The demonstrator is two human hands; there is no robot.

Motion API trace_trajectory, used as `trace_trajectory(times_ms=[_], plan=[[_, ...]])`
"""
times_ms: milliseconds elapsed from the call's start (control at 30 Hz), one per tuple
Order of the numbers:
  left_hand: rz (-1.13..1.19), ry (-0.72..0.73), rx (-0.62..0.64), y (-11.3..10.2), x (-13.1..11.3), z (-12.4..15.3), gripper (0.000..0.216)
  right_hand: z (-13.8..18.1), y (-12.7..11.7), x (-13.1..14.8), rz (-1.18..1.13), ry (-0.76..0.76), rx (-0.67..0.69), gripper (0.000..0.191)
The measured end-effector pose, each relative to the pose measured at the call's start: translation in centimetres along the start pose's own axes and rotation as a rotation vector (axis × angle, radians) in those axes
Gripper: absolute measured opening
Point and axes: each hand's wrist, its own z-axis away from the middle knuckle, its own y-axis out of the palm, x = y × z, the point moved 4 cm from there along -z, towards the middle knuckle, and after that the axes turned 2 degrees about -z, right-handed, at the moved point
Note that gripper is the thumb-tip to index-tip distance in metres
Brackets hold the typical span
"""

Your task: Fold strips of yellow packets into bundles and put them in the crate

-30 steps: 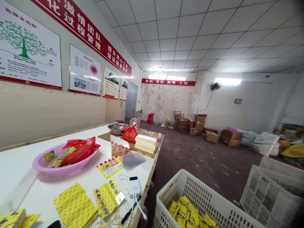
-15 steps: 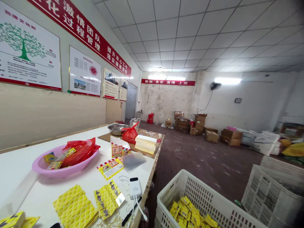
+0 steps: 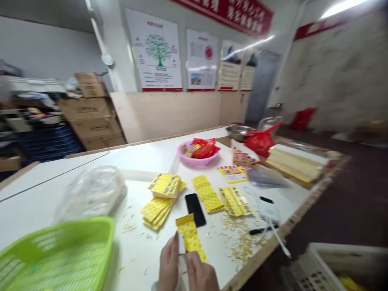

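Left hand (image 3: 169, 264) and right hand (image 3: 200, 277) pinched together on a yellow patterned paper strip (image 3: 189, 238) — bottom centre of the frame.

A black smartphone (image 3: 195, 209) lay just above it on the white table (image 3: 145, 250), among yellow packet stacks (image 3: 165, 185) — a green plastic basket (image 3: 57, 258) at lower left, a pink basin (image 3: 195, 155) beyond.

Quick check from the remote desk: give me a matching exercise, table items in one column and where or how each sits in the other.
Items:
1. pink plastic basin
2. black smartphone
3. clear plastic bag
4. green plastic basket

Places or states:
A. lying flat just beyond the right hand
B. at the near left of the view
C. holding a red plastic bag
D. crumpled left of the yellow packets

Pairs: 1C, 2A, 3D, 4B.
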Motion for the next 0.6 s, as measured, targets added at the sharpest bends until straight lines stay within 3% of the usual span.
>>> trace_trajectory(times_ms=[167,367,500,600], plan=[[-0.127,0.129,0.01,0.9,-0.7,0.2,0.048,-0.4,-1.5,-0.1,-0.158,0.094,0.043,0.034],[-0.245,0.225,0.051,1.7,-0.9,1.5,0.047,-0.8,-3.0,2.0,0.127,0.147,0.183,0.049],[-0.385,0.348,-0.019,2.2,-1.3,2.1,0.047,0.2,-3.0,2.4,0.088,0.179,0.159,0.045],[-0.465,0.448,-0.023,2.4,-1.7,2.0,0.048,0.1,-2.9,1.7,0.181,0.152,0.085,0.047]])
